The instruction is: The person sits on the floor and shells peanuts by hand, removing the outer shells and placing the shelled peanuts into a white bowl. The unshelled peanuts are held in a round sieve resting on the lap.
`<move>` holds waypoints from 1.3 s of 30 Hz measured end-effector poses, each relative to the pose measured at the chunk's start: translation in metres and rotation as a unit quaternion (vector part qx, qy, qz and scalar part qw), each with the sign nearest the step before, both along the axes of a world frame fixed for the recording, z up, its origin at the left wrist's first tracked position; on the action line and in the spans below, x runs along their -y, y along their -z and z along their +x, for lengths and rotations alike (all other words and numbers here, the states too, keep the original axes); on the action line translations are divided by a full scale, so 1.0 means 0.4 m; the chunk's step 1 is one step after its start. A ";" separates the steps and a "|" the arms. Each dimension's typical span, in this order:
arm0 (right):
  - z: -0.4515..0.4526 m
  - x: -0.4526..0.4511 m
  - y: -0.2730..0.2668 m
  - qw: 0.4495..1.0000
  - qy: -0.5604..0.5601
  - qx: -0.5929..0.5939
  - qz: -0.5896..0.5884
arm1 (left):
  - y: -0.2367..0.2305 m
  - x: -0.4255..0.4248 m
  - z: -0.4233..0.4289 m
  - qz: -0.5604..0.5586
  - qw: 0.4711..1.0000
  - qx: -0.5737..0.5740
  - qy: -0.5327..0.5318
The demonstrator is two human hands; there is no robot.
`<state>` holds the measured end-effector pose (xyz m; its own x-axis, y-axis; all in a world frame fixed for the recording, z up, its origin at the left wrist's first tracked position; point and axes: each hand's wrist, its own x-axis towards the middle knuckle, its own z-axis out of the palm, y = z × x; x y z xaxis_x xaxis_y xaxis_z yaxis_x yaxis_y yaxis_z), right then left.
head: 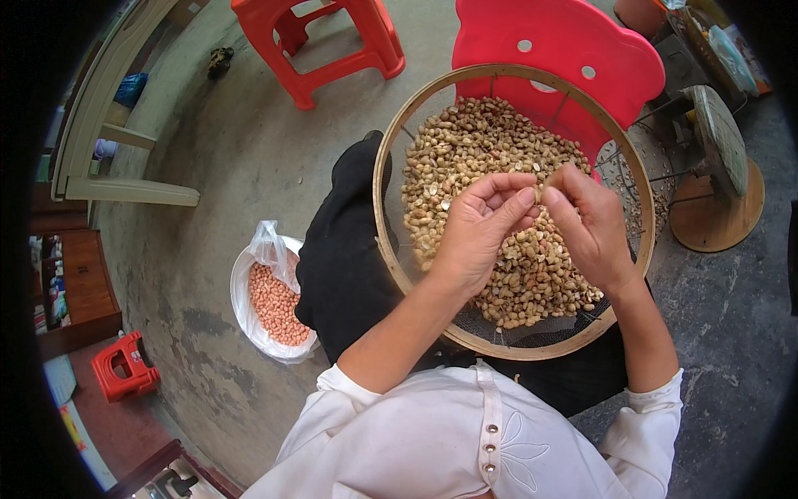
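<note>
A round wooden-rimmed mesh sieve [381, 187] lies across my black-clad lap, with a wide heap of peanuts in shells [536, 293] in it. Over the heap, my left hand [489, 224] and my right hand [589, 224] meet at the fingertips. A small yellowish peanut pod [539, 192] shows between them, pinched by thumbs and forefingers and mostly hidden. A few opened pale shells lie among the whole pods. Beside my left leg stands a white tub [239, 293] lined with a clear plastic bag, holding shelled pink peanut kernels [277, 309].
A pink plastic chair [555, 37] stands behind the sieve's far rim. Farther left is a red plastic stool [336, 78]; a smaller red stool [124, 367] sits at far left. To the right are a round wooden-based stand [717, 212] and scattered shell bits [661, 206] on the concrete floor.
</note>
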<state>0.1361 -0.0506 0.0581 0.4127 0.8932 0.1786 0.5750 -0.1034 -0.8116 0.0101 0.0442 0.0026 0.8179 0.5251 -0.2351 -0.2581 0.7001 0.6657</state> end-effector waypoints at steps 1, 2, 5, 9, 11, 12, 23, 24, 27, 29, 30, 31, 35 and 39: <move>-0.003 -0.002 -0.002 1.000 -0.003 0.024 -0.004 | 0.001 0.002 0.002 -0.003 1.000 0.002 -0.015; -0.006 -0.004 -0.003 0.999 -0.009 0.051 -0.010 | 0.003 0.005 0.003 -0.006 1.000 0.004 -0.030; -0.011 -0.008 -0.004 0.998 0.005 0.055 -0.039 | 0.006 0.005 0.003 -0.008 0.999 0.002 -0.037; -0.013 -0.017 0.011 1.000 0.003 0.003 0.011 | 0.007 -0.001 0.000 -0.004 0.999 -0.022 -0.039; -0.009 -0.012 0.013 1.000 -0.004 -0.011 0.003 | 0.007 0.000 0.000 -0.001 0.999 -0.021 -0.040; -0.007 -0.009 0.014 1.000 -0.007 -0.018 0.000 | 0.007 0.000 0.000 0.000 0.999 -0.022 -0.040; 0.004 -0.005 0.011 0.956 0.046 -0.282 -0.062 | 0.011 0.011 0.002 0.082 0.995 -0.008 -0.050; 0.004 -0.004 0.010 0.955 0.041 -0.288 -0.056 | 0.010 0.011 0.002 0.089 0.995 -0.007 -0.050; 0.012 -0.003 0.011 0.933 0.055 -0.350 -0.070 | 0.007 0.009 0.000 0.088 0.995 -0.004 -0.037; 0.019 -0.004 0.014 0.916 0.053 -0.391 -0.068 | 0.004 0.004 -0.001 0.047 0.999 -0.018 -0.012; 0.021 -0.005 0.015 0.907 0.057 -0.411 -0.073 | 0.002 0.002 -0.002 0.023 0.999 -0.032 0.001; 0.021 -0.006 0.017 0.912 0.053 -0.401 -0.065 | 0.000 0.001 -0.002 0.016 1.000 -0.023 0.000; 0.012 -0.007 0.021 0.942 0.043 -0.331 -0.044 | -0.003 0.005 0.000 0.019 1.000 -0.021 -0.005; 0.011 0.000 0.012 0.942 0.016 -0.329 -0.066 | 0.005 -0.008 -0.004 0.076 0.996 -0.033 0.011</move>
